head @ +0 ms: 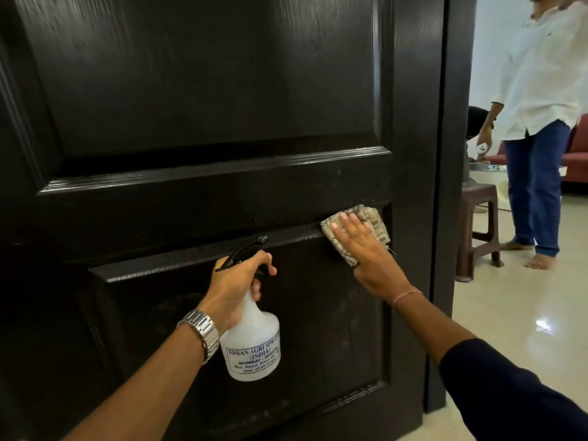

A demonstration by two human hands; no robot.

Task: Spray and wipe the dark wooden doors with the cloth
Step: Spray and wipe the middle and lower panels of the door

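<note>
Flat, fingers straight, right hand (pixel 359 246) presses a patterned cloth (pixel 356 230) on the glossy dark door (pixel 206 106) at the lower panel's moulding. Left hand (pixel 237 281) grips a translucent plastic bottle's (pixel 251 342) neck.

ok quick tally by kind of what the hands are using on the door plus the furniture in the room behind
spray bottle: 1, in left hand
cloth: 1, under right hand
plastic stool: 1
red sofa: 1
total: 4
</note>
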